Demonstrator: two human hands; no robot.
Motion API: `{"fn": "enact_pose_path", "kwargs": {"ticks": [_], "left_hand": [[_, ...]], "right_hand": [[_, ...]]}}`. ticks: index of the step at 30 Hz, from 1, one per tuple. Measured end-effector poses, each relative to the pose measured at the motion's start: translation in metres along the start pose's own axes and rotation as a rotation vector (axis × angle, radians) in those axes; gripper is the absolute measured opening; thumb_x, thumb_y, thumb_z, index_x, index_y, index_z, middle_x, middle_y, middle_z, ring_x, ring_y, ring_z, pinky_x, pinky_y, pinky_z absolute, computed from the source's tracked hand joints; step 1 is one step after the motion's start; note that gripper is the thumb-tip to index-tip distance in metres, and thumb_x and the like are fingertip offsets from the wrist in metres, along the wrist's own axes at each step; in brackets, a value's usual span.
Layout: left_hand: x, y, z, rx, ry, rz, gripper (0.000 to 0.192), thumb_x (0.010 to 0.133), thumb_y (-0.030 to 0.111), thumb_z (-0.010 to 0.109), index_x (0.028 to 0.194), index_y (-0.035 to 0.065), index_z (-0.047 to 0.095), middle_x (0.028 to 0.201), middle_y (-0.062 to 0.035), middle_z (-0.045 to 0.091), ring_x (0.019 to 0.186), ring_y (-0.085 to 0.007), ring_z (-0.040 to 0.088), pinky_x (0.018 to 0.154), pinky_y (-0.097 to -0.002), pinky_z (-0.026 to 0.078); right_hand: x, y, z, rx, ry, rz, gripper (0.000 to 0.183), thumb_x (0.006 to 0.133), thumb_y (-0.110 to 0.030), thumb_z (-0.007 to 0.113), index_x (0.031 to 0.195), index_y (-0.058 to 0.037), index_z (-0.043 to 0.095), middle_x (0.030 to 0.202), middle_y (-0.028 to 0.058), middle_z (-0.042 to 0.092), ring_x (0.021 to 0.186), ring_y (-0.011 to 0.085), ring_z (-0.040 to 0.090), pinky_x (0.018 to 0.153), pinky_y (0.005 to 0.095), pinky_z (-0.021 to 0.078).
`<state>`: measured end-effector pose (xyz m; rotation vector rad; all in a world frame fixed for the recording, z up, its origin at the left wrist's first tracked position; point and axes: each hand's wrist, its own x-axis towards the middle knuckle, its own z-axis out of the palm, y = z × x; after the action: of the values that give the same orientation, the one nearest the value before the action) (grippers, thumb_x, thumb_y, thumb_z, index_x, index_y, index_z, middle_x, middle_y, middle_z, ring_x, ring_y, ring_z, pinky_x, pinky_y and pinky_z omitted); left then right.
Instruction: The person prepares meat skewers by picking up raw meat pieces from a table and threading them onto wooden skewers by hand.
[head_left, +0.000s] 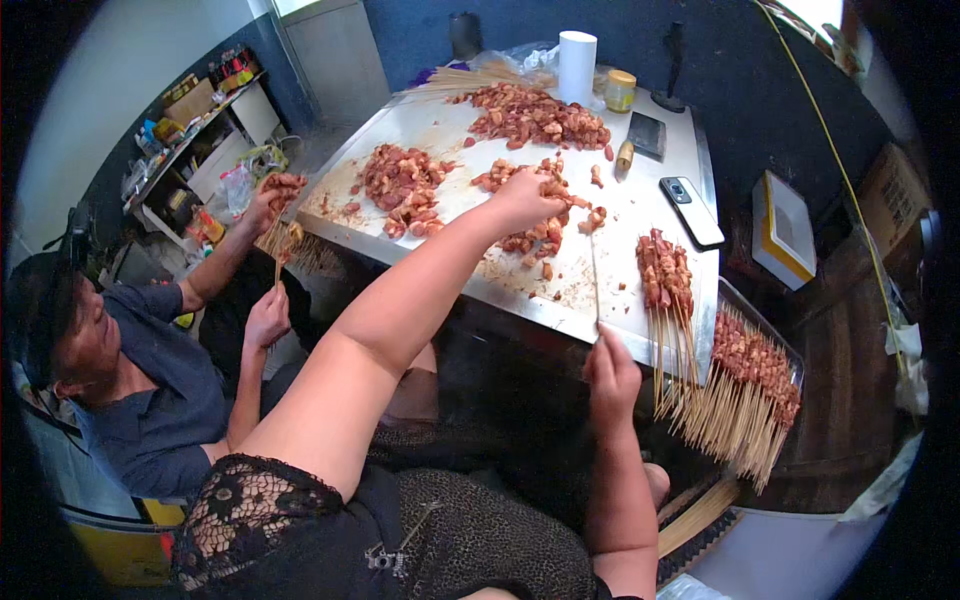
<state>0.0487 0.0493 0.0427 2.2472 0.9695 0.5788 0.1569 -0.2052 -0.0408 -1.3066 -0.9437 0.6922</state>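
My right hand (615, 379) grips the lower end of a thin bamboo skewer (596, 281) that points away across the metal tabletop. Threaded near its far tip are pieces of raw meat (592, 220). Over the middle pile of cut raw meat (538, 234) reaches my left hand (531, 199), its fingers bent down at the pile's right side. Whether a piece is pinched between them cannot be made out. Finished meat skewers (664, 274) lie to the right of the pile, their sticks hanging past the table's front edge.
Two more meat piles (401, 184) (532, 116) lie left and behind. A phone (691, 212), a wooden-handled tool (624, 157), a jar (620, 91) and a white cylinder (577, 67) stand or lie rightward. A tray of skewers (754, 360) is below right. A co-worker (161, 375) threads meat at left.
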Motion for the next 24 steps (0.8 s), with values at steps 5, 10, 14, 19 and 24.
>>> {"fn": "enact_pose_path", "kwargs": {"ticks": [5, 10, 14, 19, 24], "left_hand": [[-0.035, 0.002, 0.003, -0.837, 0.098, -0.230, 0.026, 0.085, 0.012, 0.055, 0.106, -0.0013, 0.061, 0.093, -0.0074, 0.065, 0.080, -0.0116, 0.059, 0.071, -0.0255, 0.047], [-0.060, -0.002, 0.015, -1.312, 0.169, -0.338, 0.021, 0.094, 0.020, 0.042, 0.096, 0.0067, 0.058, 0.082, -0.0079, 0.066, 0.062, -0.0100, 0.060, 0.051, -0.0215, 0.047], [-0.072, -0.006, 0.014, -1.535, 0.250, -0.372, 0.023, 0.094, 0.027, 0.044, 0.089, 0.0078, 0.055, 0.089, -0.0120, 0.065, 0.064, -0.0150, 0.063, 0.055, -0.0260, 0.053], [-0.073, -0.005, 0.016, -1.469, 0.191, -0.280, 0.015, 0.089, 0.022, 0.056, 0.092, 0.0072, 0.055, 0.086, -0.0096, 0.065, 0.060, -0.0118, 0.061, 0.049, -0.0192, 0.047], [-0.071, -0.012, 0.027, -0.707, 0.305, -0.054, 0.015, 0.081, 0.000, 0.054, 0.093, 0.0014, 0.064, 0.098, -0.0066, 0.062, 0.082, -0.0118, 0.060, 0.065, -0.0220, 0.049]], "right_hand": [[0.011, -0.025, 0.014, 0.000, -0.067, -0.130, 0.025, 0.087, -0.002, 0.052, 0.111, 0.0022, 0.059, 0.067, 0.0001, 0.052, 0.057, 0.0059, 0.047, 0.054, 0.0196, 0.0398], [-0.017, 0.002, 0.012, -0.045, -0.103, -0.075, 0.024, 0.088, -0.002, 0.053, 0.111, 0.0028, 0.059, 0.068, -0.0036, 0.049, 0.055, 0.0037, 0.042, 0.050, 0.0172, 0.0347], [-0.012, 0.003, 0.004, 0.040, -0.066, 0.068, 0.025, 0.089, -0.005, 0.052, 0.112, 0.0014, 0.058, 0.068, -0.0053, 0.048, 0.054, 0.0014, 0.038, 0.049, 0.0151, 0.0307], [-0.004, 0.010, 0.000, 0.093, -0.010, 0.120, 0.027, 0.089, -0.006, 0.053, 0.115, 0.0011, 0.057, 0.067, -0.0044, 0.049, 0.056, 0.0023, 0.040, 0.052, 0.0161, 0.0334], [0.008, -0.010, 0.000, 0.205, 0.221, -0.015, 0.039, 0.090, -0.004, 0.045, 0.130, -0.0011, 0.043, 0.065, -0.0011, 0.049, 0.052, 0.0032, 0.039, 0.047, 0.0148, 0.0312]]}}
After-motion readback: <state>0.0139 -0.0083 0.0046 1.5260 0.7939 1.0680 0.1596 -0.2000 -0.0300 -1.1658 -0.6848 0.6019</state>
